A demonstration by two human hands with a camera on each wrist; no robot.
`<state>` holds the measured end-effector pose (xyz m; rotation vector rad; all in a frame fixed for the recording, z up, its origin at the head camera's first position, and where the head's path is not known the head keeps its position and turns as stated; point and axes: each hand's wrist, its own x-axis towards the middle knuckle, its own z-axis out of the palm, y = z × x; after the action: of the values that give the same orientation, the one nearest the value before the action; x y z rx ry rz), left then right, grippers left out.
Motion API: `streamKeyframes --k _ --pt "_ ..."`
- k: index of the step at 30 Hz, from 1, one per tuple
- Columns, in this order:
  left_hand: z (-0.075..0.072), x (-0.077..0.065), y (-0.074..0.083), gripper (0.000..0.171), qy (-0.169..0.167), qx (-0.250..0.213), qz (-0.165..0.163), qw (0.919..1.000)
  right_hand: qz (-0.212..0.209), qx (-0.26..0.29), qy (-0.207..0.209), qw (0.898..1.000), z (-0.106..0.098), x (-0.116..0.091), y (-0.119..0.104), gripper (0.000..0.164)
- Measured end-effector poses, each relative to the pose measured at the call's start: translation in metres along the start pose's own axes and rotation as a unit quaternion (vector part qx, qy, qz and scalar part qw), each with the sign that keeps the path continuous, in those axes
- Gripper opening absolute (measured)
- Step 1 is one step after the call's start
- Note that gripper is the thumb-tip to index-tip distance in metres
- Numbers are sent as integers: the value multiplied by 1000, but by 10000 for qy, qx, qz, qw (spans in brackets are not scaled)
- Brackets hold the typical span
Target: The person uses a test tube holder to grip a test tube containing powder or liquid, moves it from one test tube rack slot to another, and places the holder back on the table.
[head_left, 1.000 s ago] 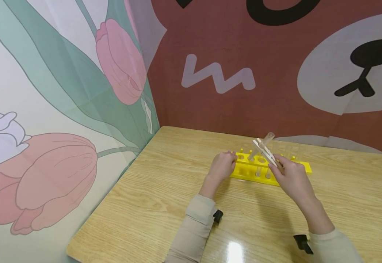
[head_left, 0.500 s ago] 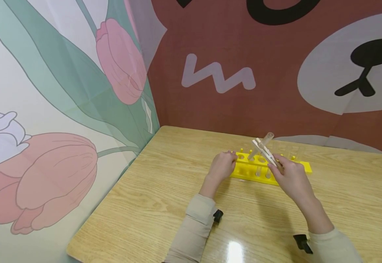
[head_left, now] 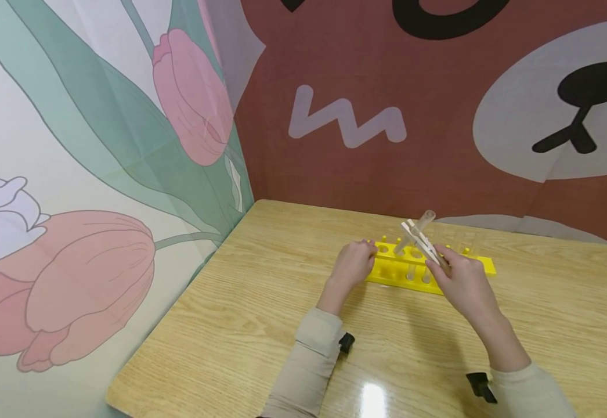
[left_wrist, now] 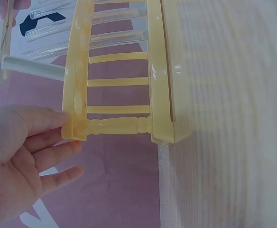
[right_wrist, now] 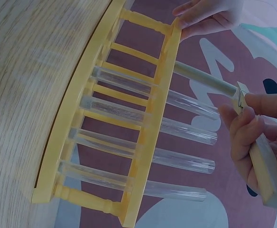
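Note:
My left hand (head_left: 353, 264) pinches the left end of the yellow test tube rack's (head_left: 398, 283) upper board. In the left wrist view, thumb and fingers (left_wrist: 58, 154) meet that board's end from both sides. A wooden test tube clamp (head_left: 422, 244) is gripped in my right hand (head_left: 469, 290), over the rack. The clamp's jaws hold a test tube (head_left: 427, 217), which leans to the right with its lower end at a hole in the upper board. In the right wrist view, the clamp's handle (right_wrist: 267, 173) extends past the curled fingers.
Several clear test tubes (right_wrist: 186, 161) stand in the rack's other holes, toward its right end. The rack rests on a wood-grain table (head_left: 241, 302), near the back. Behind it hangs a reddish-brown printed cloth (head_left: 335, 174); a tulip-patterned one (head_left: 94, 278) borders the left side.

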<state>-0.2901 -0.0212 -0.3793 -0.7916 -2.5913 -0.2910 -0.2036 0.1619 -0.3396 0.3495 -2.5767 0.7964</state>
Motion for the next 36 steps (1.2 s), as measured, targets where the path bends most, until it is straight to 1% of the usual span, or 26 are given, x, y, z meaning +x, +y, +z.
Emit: streamKeyframes --k 8,17,22,25,31,36 --pt "-1 -1 0 23 94 -21 71 9999 27 35 -23 10000 -1 0 0 37" --pt "-1 0 1 20 -1 -77 25 10000 59 51 -44 10000 -1 0 0 37" --pt "-1 0 0 24 7 -51 29 10000 69 56 -57 9999 -1 0 0 37" --pt "-1 0 1 26 7 -47 27 10000 36 59 -24 10000 -1 0 0 37" --pt "-1 0 1 23 -81 -101 -22 9999 -46 49 30 10000 1 0 0 36" --pt "-1 0 1 24 -70 -99 -13 9999 -44 52 14 10000 1 1 1 36"
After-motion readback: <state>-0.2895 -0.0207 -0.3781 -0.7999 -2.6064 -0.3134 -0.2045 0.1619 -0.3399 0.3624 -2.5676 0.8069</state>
